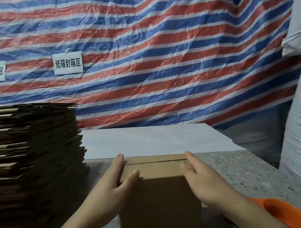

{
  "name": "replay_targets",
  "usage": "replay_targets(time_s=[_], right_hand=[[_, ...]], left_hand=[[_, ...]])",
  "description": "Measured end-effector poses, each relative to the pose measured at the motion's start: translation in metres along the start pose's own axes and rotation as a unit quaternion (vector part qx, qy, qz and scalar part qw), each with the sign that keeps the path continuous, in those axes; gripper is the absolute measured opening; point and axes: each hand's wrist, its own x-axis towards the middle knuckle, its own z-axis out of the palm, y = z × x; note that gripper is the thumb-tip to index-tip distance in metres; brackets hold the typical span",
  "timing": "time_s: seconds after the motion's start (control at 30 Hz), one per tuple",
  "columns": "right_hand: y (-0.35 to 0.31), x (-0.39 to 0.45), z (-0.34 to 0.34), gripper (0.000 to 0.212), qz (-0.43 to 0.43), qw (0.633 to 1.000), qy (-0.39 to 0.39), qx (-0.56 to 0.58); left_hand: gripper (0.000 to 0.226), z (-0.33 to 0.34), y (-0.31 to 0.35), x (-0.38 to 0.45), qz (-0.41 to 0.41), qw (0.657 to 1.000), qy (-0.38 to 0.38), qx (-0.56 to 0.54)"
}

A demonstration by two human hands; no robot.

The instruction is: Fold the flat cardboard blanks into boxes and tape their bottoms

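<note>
A packing workshop: stacked cardboard blanks [30, 161], zone signs [68, 63] on striped tarpaulin [157, 55]

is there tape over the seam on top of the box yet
No, the seam between the closed flaps of the cardboard box shows as a bare dark gap, with the left hand and right hand pressing the flaps down.

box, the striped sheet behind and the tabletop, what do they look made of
Box: brown corrugated cardboard, matte; fluting shows along the top flap edge. Striped sheet: thin woven plastic tarp by its look, glossy and crinkled. Tabletop: likely terrazzo or speckled stone, grey with dark flecks; a plain white sheet, maybe paper or board, covers its far part.
</note>
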Motion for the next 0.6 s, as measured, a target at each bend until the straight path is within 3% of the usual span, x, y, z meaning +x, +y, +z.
replay_targets(time_s=[0.2, 0.47, 0.6], right_hand=[[0.003, -0.001, 0.006, 0.061, 0.034, 0.989, 0.039, 0.137], [0.009, -0.003, 0.003, 0.071, 0.031, 0.985, 0.058, 0.158], [0.011, -0.003, 0.006, 0.068, 0.061, 0.982, 0.049, 0.172]], left_hand=[[0.101, 0.009, 0.002, -0.004, -0.023, 0.993, 0.035, -0.111], [0.12, 0.008, 0.004, -0.01, -0.059, 0.992, 0.028, -0.111], [0.117, 0.011, 0.002, -0.011, -0.069, 0.99, 0.033, -0.116]])
